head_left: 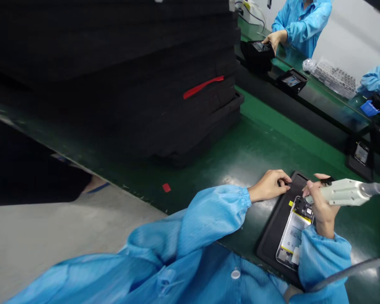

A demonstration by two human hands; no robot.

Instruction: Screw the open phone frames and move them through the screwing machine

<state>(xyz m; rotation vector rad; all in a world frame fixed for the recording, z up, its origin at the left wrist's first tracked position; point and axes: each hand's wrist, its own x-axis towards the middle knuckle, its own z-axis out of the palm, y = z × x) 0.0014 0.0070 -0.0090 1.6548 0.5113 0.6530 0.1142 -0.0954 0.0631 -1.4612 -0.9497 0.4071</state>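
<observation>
A phone with its back off (293, 238) lies in a black tray (271, 230) at the table's front edge. Its pale battery shows, with yellow strips along the edges. My right hand (323, 207) is wrapped round a pale handheld tool (346, 192) with a grey hose. The tool's front end is over the upper part of the phone, partly hidden by my fingers. Fingers bent, my left hand (270, 185) grips the tray's upper left edge.
A tall stack of black trays (164, 105) stands on the green table (221, 156) to the left, a red strip (203, 87) on its side. Across, a line carries phones in trays (291, 81). Two co-workers in blue work there. The grey hose (351, 270) crosses my right sleeve.
</observation>
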